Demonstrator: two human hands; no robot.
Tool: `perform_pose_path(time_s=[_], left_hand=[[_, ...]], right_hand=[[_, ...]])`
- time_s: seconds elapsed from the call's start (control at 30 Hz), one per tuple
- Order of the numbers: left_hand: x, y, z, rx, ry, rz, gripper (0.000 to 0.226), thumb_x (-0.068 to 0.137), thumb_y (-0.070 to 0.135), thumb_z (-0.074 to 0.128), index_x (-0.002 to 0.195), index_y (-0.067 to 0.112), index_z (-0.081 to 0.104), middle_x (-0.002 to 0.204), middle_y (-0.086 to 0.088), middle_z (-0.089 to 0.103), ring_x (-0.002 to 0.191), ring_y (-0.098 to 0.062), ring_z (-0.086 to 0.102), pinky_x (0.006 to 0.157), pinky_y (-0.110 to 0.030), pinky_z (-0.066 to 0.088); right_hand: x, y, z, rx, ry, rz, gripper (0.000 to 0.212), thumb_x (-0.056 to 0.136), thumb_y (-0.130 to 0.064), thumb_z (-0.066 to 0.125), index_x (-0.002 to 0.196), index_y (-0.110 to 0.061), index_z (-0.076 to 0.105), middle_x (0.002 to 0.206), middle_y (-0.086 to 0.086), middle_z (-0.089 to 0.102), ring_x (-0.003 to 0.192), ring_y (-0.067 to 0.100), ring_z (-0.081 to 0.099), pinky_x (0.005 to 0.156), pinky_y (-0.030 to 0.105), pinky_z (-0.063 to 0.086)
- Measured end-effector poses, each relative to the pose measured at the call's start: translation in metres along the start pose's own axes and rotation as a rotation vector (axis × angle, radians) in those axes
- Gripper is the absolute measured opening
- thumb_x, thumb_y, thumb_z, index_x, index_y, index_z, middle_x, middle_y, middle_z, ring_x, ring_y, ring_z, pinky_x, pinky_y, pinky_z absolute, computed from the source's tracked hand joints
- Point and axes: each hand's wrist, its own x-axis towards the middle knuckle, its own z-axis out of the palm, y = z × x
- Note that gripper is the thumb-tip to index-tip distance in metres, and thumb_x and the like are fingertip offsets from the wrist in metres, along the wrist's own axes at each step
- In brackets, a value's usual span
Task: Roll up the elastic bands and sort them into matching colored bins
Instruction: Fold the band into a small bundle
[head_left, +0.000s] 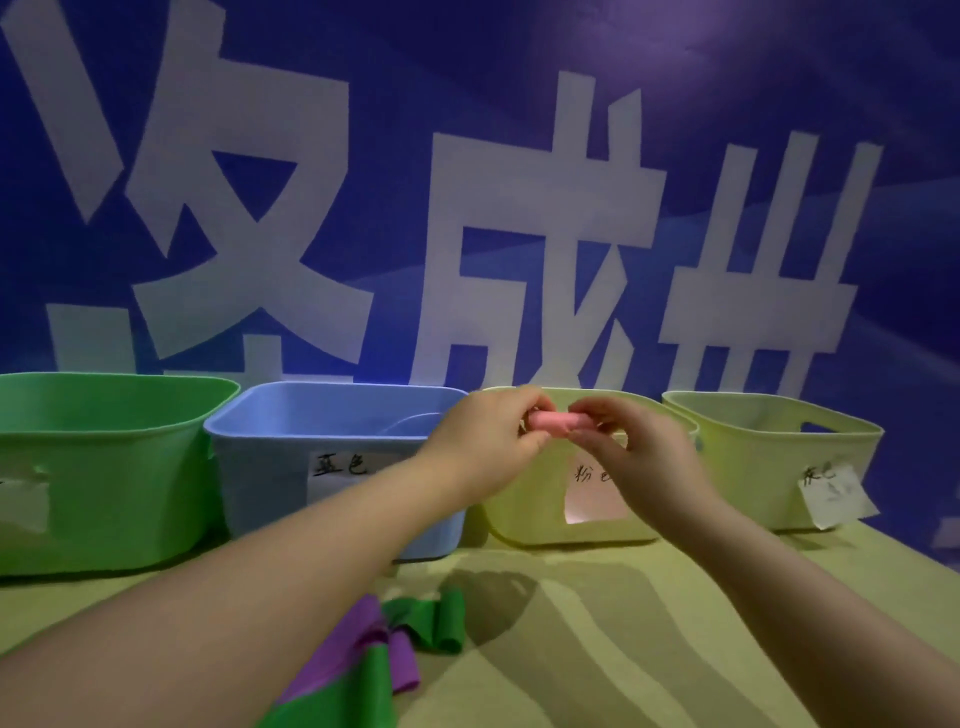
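My fingertips pinch a pink band (553, 422), wound into a short, tight roll. The fingers of my left hand (488, 436) are curled round its left end and the fingers of my right hand (639, 457) round its right end. The roll lies level between them, in the air and touching nothing else.

Directly beneath and behind it is the pink-labelled bin (519, 512), a pale yellow tub with a pink paper label (592, 499) on its front wall. It is third in a row of four along the far edge of the tabletop (857, 561). To its left are the blue bin (270, 478) and then the green bin (104, 467). To its right is another pale bin (753, 467) with a white paper tag. A blue wall with large white characters rises behind the row.

Near the front edge of the tabletop, left of centre, a purple band (363, 639) and a green band (431, 618) lie loose and tangled together, not yet rolled.

The rolling of the pink one looks finished, so I judge this to be the sorting step. The next move calls for carrying the roll forward over the rim and letting go with both hands together, so that it drops in without springing open.
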Motion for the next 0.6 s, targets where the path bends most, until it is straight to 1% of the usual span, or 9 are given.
perform_pose_path(time_s=[0.07,0.13,0.2,0.33,0.37,0.4,0.47,0.53,0.6], left_hand=[[0.019,-0.002,0.013,0.048,0.029,-0.022,0.018,0.091,0.027,0.053,0.107,0.022,0.057,0.092,0.003,0.062,0.082,-0.014,0.056,0.071,-0.030,0.049],[0.034,-0.004,0.026,0.081,0.036,-0.039,0.017,0.091,0.028,0.052,0.107,0.023,0.056,0.093,0.002,0.063,0.083,-0.016,0.057,0.075,-0.035,0.051],[0.043,-0.006,0.035,0.108,0.033,-0.043,0.017,0.091,0.028,0.051,0.107,0.023,0.055,0.094,0.002,0.063,0.083,-0.016,0.056,0.075,-0.035,0.051],[0.053,-0.012,0.048,0.129,0.011,-0.036,0.019,0.093,0.028,0.049,0.110,0.021,0.055,0.096,0.000,0.063,0.083,-0.015,0.056,0.074,-0.033,0.050],[0.054,-0.013,0.051,0.130,0.005,-0.036,0.020,0.094,0.029,0.048,0.111,0.020,0.054,0.098,0.000,0.063,0.084,-0.015,0.056,0.074,-0.032,0.050],[0.056,-0.015,0.054,0.126,-0.001,-0.046,0.022,0.095,0.030,0.046,0.113,0.020,0.054,0.100,0.000,0.063,0.086,-0.015,0.056,0.075,-0.031,0.049],[0.060,-0.017,0.058,0.117,-0.025,-0.088,0.027,0.097,0.031,0.041,0.118,0.020,0.053,0.110,-0.003,0.061,0.094,-0.017,0.055,0.080,-0.033,0.047],[0.062,-0.017,0.059,0.150,-0.058,-0.132,0.035,0.098,0.029,0.039,0.130,0.019,0.047,0.128,-0.005,0.052,0.112,-0.021,0.050,0.092,-0.037,0.044],[0.059,-0.016,0.055,0.169,-0.052,-0.140,0.040,0.096,0.025,0.040,0.136,0.018,0.041,0.138,-0.004,0.043,0.124,-0.022,0.042,0.101,-0.038,0.039]], right_hand=[[0.014,0.015,-0.001,-0.048,0.029,0.020,0.024,0.088,-0.030,0.059,0.111,-0.024,0.063,0.089,-0.019,0.060,0.081,0.000,0.053,0.068,0.016,0.039],[0.024,0.029,0.000,-0.089,0.026,0.037,0.026,0.089,-0.032,0.057,0.113,-0.024,0.062,0.099,-0.010,0.065,0.087,0.004,0.053,0.070,0.019,0.038],[0.031,0.040,0.003,-0.126,0.017,0.050,0.028,0.090,-0.034,0.055,0.115,-0.024,0.060,0.103,-0.008,0.066,0.088,0.005,0.053,0.073,0.022,0.038],[0.038,0.052,0.007,-0.177,-0.007,0.081,0.028,0.092,-0.035,0.052,0.117,-0.025,0.059,0.106,-0.008,0.065,0.088,0.006,0.053,0.070,0.021,0.041],[0.040,0.054,0.009,-0.175,-0.010,0.086,0.029,0.092,-0.036,0.052,0.118,-0.025,0.059,0.107,-0.007,0.065,0.091,0.008,0.055,0.075,0.024,0.045],[0.042,0.056,0.012,-0.169,-0.015,0.094,0.029,0.092,-0.036,0.051,0.118,-0.025,0.058,0.107,-0.007,0.066,0.093,0.011,0.057,0.082,0.031,0.048],[0.045,0.060,0.016,-0.159,-0.040,0.131,0.032,0.093,-0.039,0.047,0.120,-0.026,0.057,0.110,-0.005,0.066,0.099,0.015,0.059,0.090,0.042,0.047],[0.046,0.061,0.018,-0.154,-0.078,0.177,0.035,0.095,-0.040,0.042,0.125,-0.027,0.054,0.117,-0.004,0.064,0.106,0.017,0.057,0.094,0.046,0.044],[0.045,0.061,0.018,-0.161,-0.084,0.194,0.035,0.096,-0.040,0.040,0.127,-0.030,0.052,0.122,-0.005,0.061,0.112,0.017,0.055,0.097,0.047,0.042]])
